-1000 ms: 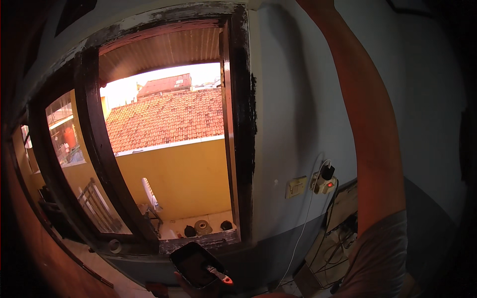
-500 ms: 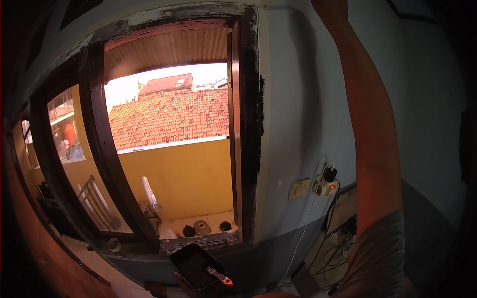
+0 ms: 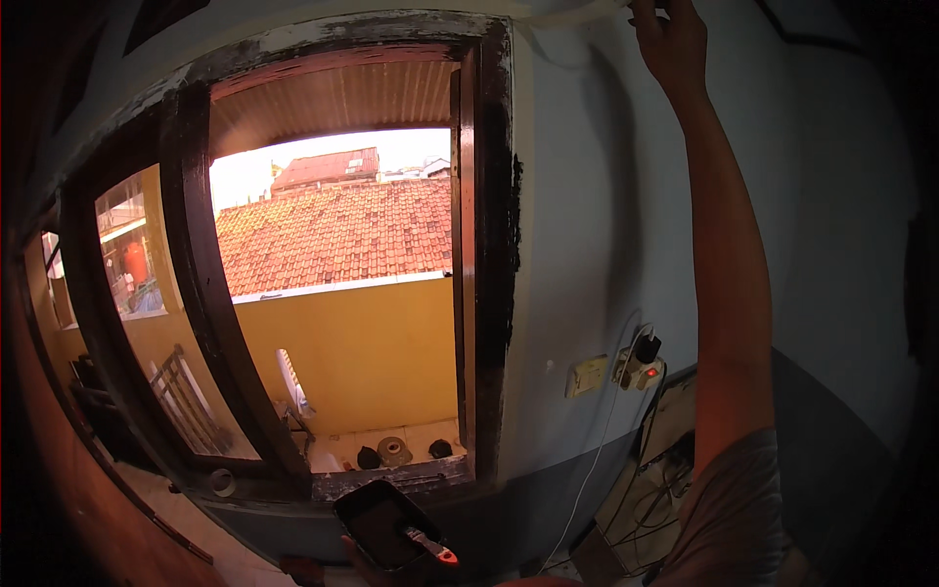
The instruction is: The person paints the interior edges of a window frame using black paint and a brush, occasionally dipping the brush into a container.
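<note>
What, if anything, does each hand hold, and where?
Right hand: pale strip, by its right end. Left hand: black tray, apparently by its lower-left side; grip partly hidden.

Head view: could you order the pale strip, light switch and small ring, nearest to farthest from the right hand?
1. Strip, at the right hand, along the top.
2. Switch, well below, right of centre.
3. Ring, far off, lower left.

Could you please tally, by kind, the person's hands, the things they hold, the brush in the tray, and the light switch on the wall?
Hands: 2, the left hand and the right hand
Black tray: 1
Brush: 1
Pale strip: 1
Light switch: 1
Total: 6
</note>
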{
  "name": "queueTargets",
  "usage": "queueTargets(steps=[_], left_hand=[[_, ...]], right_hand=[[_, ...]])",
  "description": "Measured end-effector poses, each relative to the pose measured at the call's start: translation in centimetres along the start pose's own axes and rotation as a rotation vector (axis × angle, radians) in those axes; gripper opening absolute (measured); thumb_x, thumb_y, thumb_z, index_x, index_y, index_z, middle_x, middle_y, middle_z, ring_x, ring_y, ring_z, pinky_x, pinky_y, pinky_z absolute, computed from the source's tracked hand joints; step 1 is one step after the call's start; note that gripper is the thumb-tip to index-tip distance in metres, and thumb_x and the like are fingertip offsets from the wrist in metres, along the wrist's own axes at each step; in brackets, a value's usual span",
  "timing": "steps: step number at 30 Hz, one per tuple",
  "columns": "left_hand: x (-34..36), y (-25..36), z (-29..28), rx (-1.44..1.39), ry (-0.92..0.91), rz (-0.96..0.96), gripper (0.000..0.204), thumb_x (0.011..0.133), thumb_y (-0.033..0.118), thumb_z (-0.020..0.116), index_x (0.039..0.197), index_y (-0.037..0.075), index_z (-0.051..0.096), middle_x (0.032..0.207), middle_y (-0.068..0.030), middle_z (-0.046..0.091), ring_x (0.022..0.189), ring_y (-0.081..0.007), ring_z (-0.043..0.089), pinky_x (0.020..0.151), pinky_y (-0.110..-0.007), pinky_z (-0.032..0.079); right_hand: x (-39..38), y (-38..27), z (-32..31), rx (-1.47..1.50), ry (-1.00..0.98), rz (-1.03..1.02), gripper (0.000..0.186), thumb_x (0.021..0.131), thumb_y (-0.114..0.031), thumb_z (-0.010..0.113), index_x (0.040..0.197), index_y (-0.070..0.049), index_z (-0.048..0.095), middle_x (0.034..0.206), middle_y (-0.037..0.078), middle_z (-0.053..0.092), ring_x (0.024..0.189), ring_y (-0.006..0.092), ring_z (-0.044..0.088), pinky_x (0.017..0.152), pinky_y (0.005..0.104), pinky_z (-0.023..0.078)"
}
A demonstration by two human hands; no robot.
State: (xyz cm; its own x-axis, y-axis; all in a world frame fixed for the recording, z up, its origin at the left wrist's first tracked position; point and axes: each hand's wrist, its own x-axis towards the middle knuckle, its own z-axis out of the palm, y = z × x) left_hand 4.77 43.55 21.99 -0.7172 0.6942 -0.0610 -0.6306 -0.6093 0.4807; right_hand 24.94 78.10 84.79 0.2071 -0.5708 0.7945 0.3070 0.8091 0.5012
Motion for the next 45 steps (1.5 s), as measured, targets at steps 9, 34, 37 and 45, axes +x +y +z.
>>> queueTargets(steps=[9, 34, 37, 45], left_hand=[[0.3, -0.1, -0.5, -0.089, -0.021, -0.047, 0.082, 0.091, 0.084, 0.054, 0.141, 0.019, 0.061, 0.123, -0.0148, 0.071, 0.099, -0.0388, 0.071, 0.080, -0.058, 0.060], [2.1, -1.8, -5.5, 0.049, -0.113, -0.064, 0.081, 0.095, 0.080, 0.052, 0.148, 0.019, 0.058, 0.135, -0.0147, 0.068, 0.116, -0.0361, 0.067, 0.096, -0.057, 0.057], [2.3, -1.6, -9.0, 0.429, -0.144, 0.139, 0.077, 0.098, 0.077, 0.052, 0.149, 0.020, 0.058, 0.138, -0.0136, 0.067, 0.121, -0.0323, 0.066, 0.100, -0.056, 0.056], [9.3, -1.9, -9.9, -0.541, -0.229, -0.198, 0.087, 0.099, 0.077, 0.051, 0.158, 0.013, 0.048, 0.150, -0.0176, 0.057, 0.144, -0.0280, 0.050, 0.119, -0.048, 0.045]], right_hand=[[-7.2, -8.5, 0.3, 0.109, -0.482, -0.241, 0.019, 0.102, -0.006, 0.062, 0.121, -0.007, 0.060, 0.108, 0.003, 0.070, 0.096, 0.0171, 0.067, 0.083, 0.0363, 0.055], [-22.7, -23.7, -24.1, 0.400, -0.174, 0.792, 0.023, 0.094, 0.001, 0.072, 0.100, -0.003, 0.050, 0.090, 0.016, 0.068, 0.078, 0.0202, 0.071, 0.066, 0.0346, 0.060], [-31.8, -31.6, -27.1, 0.325, -0.377, 1.257, 0.043, 0.086, 0.008, 0.076, 0.107, -0.008, 0.042, 0.087, 0.010, 0.069, 0.082, 0.0160, 0.072, 0.070, 0.0318, 0.057], [-57.9, -48.3, -42.6, 0.060, -1.275, 1.433, 0.024, 0.098, -0.022, 0.074, 0.109, -0.001, 0.075, 0.098, 0.017, 0.075, 0.091, 0.0248, 0.074, 0.080, 0.0415, 0.059]])
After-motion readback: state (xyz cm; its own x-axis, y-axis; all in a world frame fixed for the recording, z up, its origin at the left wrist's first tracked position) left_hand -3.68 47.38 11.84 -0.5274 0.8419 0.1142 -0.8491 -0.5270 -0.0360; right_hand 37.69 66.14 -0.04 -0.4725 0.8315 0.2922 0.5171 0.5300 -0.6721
